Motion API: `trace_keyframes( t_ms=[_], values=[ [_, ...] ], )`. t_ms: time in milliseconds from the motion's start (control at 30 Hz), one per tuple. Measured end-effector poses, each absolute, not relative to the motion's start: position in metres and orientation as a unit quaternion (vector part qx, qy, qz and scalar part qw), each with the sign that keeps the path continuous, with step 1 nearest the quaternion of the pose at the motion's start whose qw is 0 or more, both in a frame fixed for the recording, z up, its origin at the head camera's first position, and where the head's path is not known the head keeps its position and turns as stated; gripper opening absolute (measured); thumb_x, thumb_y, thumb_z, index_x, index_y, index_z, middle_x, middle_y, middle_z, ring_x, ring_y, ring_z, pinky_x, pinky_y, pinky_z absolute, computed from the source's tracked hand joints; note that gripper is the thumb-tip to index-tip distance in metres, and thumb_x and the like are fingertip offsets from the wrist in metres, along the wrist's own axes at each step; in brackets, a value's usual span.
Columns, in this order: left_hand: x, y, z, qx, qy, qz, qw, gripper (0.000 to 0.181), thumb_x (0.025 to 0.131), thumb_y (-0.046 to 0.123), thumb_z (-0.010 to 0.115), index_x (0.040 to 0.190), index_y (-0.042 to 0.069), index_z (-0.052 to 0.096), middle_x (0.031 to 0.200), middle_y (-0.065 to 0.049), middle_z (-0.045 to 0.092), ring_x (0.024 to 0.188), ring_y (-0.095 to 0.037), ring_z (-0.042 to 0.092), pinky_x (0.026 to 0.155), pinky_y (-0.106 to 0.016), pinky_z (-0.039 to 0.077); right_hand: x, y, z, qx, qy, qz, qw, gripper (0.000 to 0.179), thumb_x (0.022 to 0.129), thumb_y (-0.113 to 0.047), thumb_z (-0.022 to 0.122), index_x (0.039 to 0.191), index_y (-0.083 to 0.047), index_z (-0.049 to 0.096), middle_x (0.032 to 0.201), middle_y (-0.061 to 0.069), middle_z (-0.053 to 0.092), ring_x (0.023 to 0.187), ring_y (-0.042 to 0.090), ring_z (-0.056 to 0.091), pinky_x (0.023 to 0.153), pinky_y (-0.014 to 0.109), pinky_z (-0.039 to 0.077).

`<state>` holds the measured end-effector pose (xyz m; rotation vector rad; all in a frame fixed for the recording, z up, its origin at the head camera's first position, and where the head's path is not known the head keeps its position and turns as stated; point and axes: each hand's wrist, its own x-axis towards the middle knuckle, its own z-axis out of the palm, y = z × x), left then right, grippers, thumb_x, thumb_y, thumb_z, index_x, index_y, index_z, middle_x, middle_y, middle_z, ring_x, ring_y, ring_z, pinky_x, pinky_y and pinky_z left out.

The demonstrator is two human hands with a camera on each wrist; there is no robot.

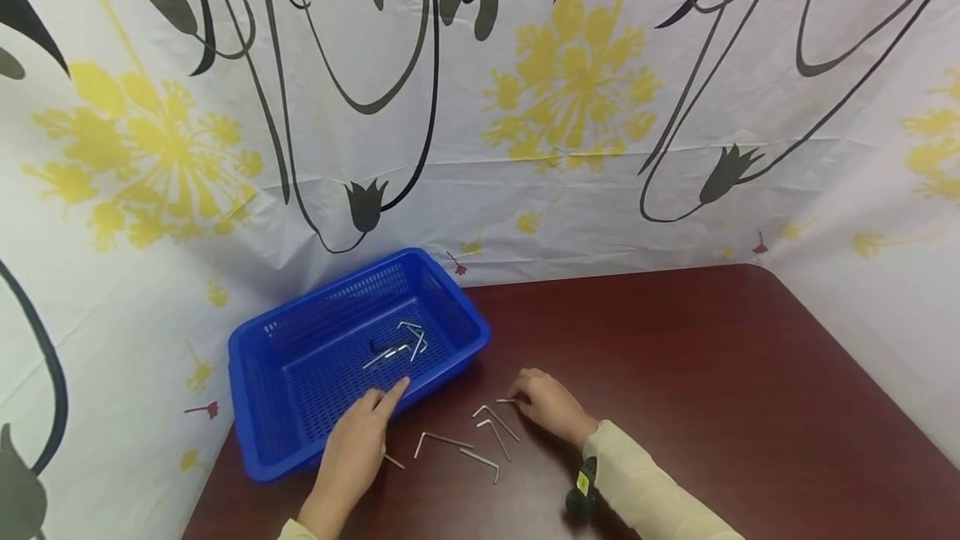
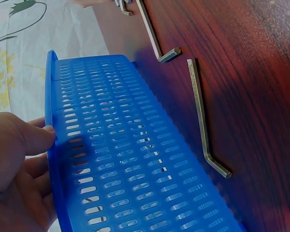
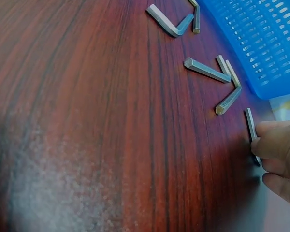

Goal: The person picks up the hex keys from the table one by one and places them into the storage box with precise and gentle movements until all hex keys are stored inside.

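My left hand (image 1: 351, 450) grips the near rim of a blue plastic basket (image 1: 238, 365), thumb on one side of the rim and fingers on the other in the left wrist view. To its right, my right hand (image 1: 553, 408) pinches a silver L-shaped hex key (image 3: 250, 122) at the table, its far end covered by the fingers. Between the hands lie several more hex keys, among them one (image 1: 447, 440) close to the basket and another (image 1: 482, 459) nearer the front. One key (image 1: 393, 462) is partly hidden by my left hand.
Several hex keys (image 1: 417, 346) lie inside the basket towards its right end. The dark red-brown table (image 1: 675, 357) has a rounded far right corner. A white cloth (image 1: 465, 190) with yellow flowers and grey plants hangs behind and beside it.
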<state>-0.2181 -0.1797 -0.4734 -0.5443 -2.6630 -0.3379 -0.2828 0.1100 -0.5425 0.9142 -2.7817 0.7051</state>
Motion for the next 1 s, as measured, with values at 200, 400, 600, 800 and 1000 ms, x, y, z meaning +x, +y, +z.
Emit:
trace_keyframes(
  t_ms=[200,400,600,800,1000],
  values=[
    [-0.219,-0.178,-0.474,-0.195,-0.951,-0.125,0.207,0.066,0.063,-0.017,0.066,0.122,0.012,0.059,0.086,-0.005,0.058,0.068,-0.020,0.056,0.060,-0.035,0.047,-0.283,0.110,-0.541,0.301,-0.923,0.236,0.051,0.016,0.071,0.000,0.068,0.084,-0.010,0.070,0.080,-0.005,0.057,0.078,0.013,0.055,0.068,0.027,0.047],
    [-0.219,-0.178,-0.476,-0.194,-0.950,-0.124,0.212,0.065,0.064,-0.016,0.065,0.122,0.013,0.059,0.086,-0.005,0.058,0.068,-0.020,0.055,0.059,-0.034,0.047,-0.285,0.110,-0.541,0.297,-0.921,0.247,0.046,0.014,0.070,-0.004,0.068,0.082,-0.011,0.067,0.078,-0.006,0.053,0.074,0.011,0.051,0.064,0.026,0.045],
    [-0.217,-0.177,-0.477,-0.192,-0.950,-0.123,0.214,0.065,0.064,-0.015,0.065,0.122,0.013,0.059,0.086,-0.006,0.058,0.068,-0.021,0.056,0.059,-0.035,0.047,-0.282,0.111,-0.534,0.287,-0.921,0.258,0.058,0.015,0.068,-0.003,0.068,0.080,-0.011,0.066,0.075,-0.007,0.050,0.071,0.010,0.048,0.061,0.025,0.043],
    [-0.216,-0.176,-0.478,-0.191,-0.949,-0.127,0.215,0.065,0.063,-0.016,0.065,0.122,0.012,0.060,0.085,-0.007,0.058,0.066,-0.022,0.055,0.059,-0.036,0.046,-0.281,0.112,-0.521,0.284,-0.919,0.260,0.087,0.014,0.068,-0.003,0.070,0.080,-0.011,0.066,0.075,-0.007,0.051,0.072,0.010,0.049,0.063,0.026,0.045],
    [-0.217,-0.177,-0.478,-0.191,-0.947,-0.131,0.221,0.066,0.063,-0.017,0.065,0.122,0.012,0.059,0.085,-0.007,0.059,0.066,-0.021,0.055,0.059,-0.035,0.046,-0.284,0.113,-0.506,0.306,-0.911,0.253,0.113,0.015,0.067,-0.003,0.069,0.080,-0.011,0.065,0.075,-0.006,0.052,0.073,0.011,0.050,0.064,0.026,0.045]
  ],
)
